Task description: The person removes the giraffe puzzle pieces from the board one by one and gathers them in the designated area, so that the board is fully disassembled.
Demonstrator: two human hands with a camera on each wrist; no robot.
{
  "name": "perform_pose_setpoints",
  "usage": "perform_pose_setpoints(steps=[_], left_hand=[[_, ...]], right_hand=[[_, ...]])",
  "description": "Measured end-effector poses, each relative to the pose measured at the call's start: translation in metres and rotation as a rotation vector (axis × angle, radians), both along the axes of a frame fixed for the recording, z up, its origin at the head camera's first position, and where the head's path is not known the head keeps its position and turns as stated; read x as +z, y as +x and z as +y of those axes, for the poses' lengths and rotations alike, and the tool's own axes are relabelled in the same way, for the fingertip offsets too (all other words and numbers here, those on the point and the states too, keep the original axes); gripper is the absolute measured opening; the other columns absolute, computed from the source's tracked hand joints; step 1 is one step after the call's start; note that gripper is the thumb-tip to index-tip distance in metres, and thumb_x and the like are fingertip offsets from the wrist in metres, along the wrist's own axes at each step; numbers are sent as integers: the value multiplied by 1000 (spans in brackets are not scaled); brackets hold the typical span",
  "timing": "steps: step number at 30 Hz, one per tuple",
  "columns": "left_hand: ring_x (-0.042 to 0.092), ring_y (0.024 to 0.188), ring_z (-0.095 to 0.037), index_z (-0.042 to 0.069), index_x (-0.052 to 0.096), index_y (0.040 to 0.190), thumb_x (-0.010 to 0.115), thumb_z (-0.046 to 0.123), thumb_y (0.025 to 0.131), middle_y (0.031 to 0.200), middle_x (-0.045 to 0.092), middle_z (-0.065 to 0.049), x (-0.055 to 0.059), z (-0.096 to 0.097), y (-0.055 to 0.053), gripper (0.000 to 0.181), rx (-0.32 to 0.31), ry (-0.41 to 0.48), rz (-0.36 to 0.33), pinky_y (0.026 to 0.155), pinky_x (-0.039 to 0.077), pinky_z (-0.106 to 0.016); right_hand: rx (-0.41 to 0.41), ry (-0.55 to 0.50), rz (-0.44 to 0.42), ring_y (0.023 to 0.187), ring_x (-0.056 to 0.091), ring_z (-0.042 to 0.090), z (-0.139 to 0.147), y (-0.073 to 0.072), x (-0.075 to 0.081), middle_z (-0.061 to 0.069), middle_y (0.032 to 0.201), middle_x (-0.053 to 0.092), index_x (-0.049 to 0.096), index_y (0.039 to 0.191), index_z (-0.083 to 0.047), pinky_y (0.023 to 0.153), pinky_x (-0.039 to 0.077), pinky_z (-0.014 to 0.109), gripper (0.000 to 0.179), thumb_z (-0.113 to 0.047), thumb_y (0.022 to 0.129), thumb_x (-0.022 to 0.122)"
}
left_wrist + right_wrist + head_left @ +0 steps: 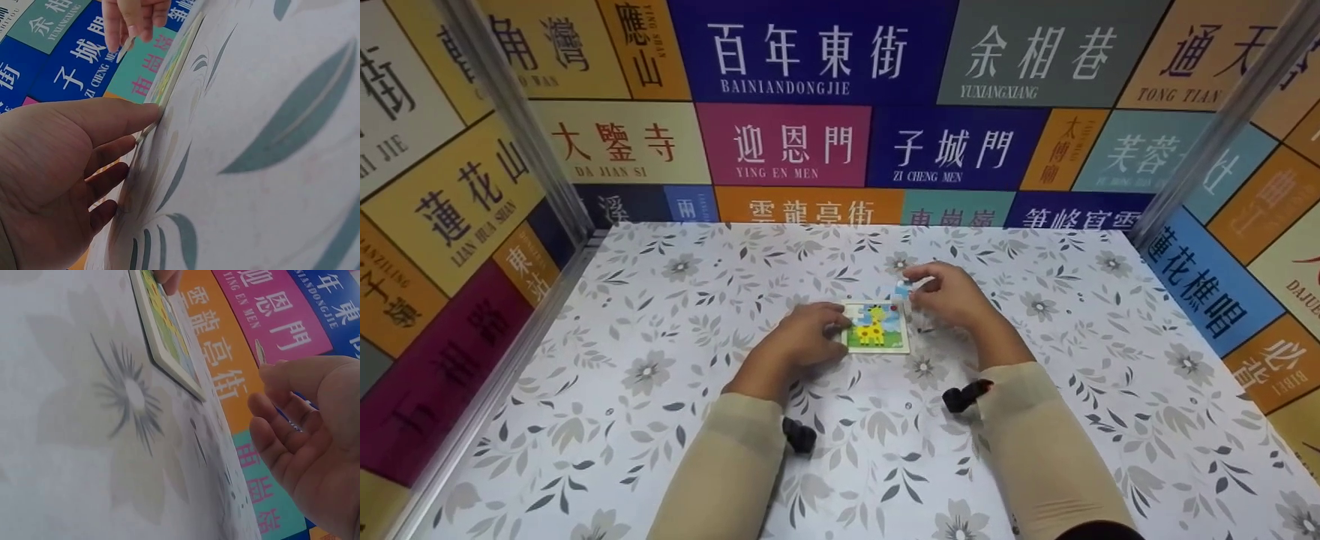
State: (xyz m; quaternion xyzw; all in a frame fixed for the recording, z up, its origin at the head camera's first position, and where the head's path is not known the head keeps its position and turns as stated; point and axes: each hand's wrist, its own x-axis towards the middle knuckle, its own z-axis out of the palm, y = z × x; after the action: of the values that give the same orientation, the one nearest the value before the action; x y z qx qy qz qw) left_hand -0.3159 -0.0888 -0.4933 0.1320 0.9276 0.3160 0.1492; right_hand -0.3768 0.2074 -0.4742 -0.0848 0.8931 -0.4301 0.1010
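Observation:
A small square jigsaw puzzle [874, 328] with a yellow giraffe on it lies flat on the table, its pale frame visible. My left hand [808, 335] grips the frame's left edge, the thumb on the near side in the left wrist view. The upper left part of the picture looks paler, partly covered by fingers. Above the puzzle's top right corner, my right hand [947, 294] pinches a light blue puzzle piece [901, 289] between thumb and fingertips. In the right wrist view this piece [260, 352] shows edge-on, clear of the board.
The table [660, 442] wears a white cover printed with grey flowers and leaves. Panels with coloured Chinese street signs [810, 56] enclose the back and both sides. A small black device [799, 436] sits at the left cuff, another [966, 396] at the right cuff.

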Motion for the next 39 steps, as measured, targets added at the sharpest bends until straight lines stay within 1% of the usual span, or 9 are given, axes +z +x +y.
perform_pose_setpoints(steps=[4,8,12,17,22,27,32,34,39], left_hand=[[31,164,-24,28,72,136,79,26,92,167,48,11,-2,-1,-1,45,8,0,-4,136,23,-51],[32,163,-25,24,72,138,79,23,92,168,47,9,-2,-5,1,46,12,25,-2,135,25,-50],[33,163,-24,24,72,138,79,22,92,168,47,9,-2,-7,2,47,20,45,-15,135,26,-50],[35,162,-26,22,72,139,78,22,92,167,49,6,-1,-6,2,48,-7,43,3,135,26,-49],[33,163,-24,25,72,139,79,22,91,167,48,10,1,-4,3,48,13,41,-18,135,25,-49],[33,163,-23,26,72,137,79,22,90,167,48,12,2,-3,4,48,31,53,-31,135,24,-50],[32,163,-23,26,73,136,80,22,90,167,48,12,2,-2,3,47,29,52,-29,135,25,-50],[32,163,-23,26,73,136,79,22,90,167,47,13,1,-3,3,47,24,49,-28,135,24,-50],[33,163,-25,25,72,137,79,22,90,167,48,10,-1,-4,4,48,5,59,-1,135,25,-51]], right_hand=[[-17,13,5,120,69,29,9,2,-3,4,148,65,66,145,-21,89,58,38,45,-20,101,71],[-50,8,16,123,68,28,16,1,-6,6,144,66,67,142,-20,91,59,38,42,-19,100,72],[-56,-2,20,125,67,30,23,-2,-13,9,145,66,67,143,-16,86,59,35,41,-19,102,71],[-78,-21,-23,125,65,29,31,-6,-23,7,149,65,67,142,-17,81,57,31,39,-18,103,70],[-92,-40,-41,128,65,28,34,-9,-31,7,148,66,69,138,-17,87,57,31,37,-14,101,72],[-112,-59,-47,123,65,26,33,-11,-36,7,143,68,70,135,-16,93,56,34,36,-12,99,73],[-130,-49,-69,119,64,26,32,-11,-37,8,139,68,70,134,-15,97,55,37,37,-11,97,74],[-138,-47,-79,120,64,27,32,-10,-37,8,139,68,70,134,-15,100,54,39,38,-11,97,75],[-124,-37,-78,123,62,29,30,-10,-35,9,142,67,69,137,-14,105,51,43,41,-10,96,75]])
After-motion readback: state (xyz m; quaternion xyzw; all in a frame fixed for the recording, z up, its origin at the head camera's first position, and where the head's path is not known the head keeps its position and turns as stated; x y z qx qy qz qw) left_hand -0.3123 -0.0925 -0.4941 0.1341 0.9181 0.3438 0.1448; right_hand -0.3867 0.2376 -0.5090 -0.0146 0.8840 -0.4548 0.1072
